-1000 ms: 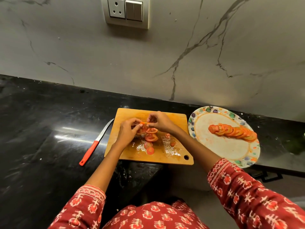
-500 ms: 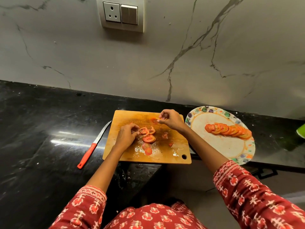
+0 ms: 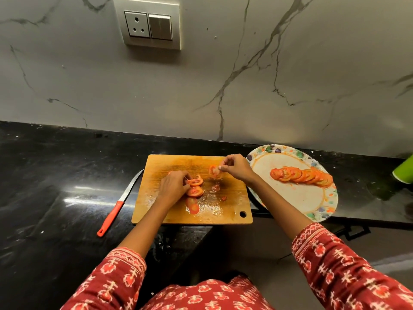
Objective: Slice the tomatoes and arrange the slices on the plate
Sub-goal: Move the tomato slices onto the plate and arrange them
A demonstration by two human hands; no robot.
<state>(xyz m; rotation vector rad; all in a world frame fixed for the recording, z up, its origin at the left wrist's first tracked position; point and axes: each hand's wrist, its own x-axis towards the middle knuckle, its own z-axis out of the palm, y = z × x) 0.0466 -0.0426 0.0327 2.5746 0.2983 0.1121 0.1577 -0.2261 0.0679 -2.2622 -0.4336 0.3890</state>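
Black stone counter [image 3: 55,186] carries the wet rectangular wooden cutting board [image 3: 230,211], and just right of it sits the round floral-rimmed plate [image 3: 312,204] bearing an overlapping row of tomato slices [image 3: 301,175]. Right hand [image 3: 237,167] pinches a lifted red tomato slice [image 3: 214,172] above the board; left hand [image 3: 173,185] grips the cut tomato pieces [image 3: 195,186] on it. Red-handled knife [image 3: 118,204] lies left.
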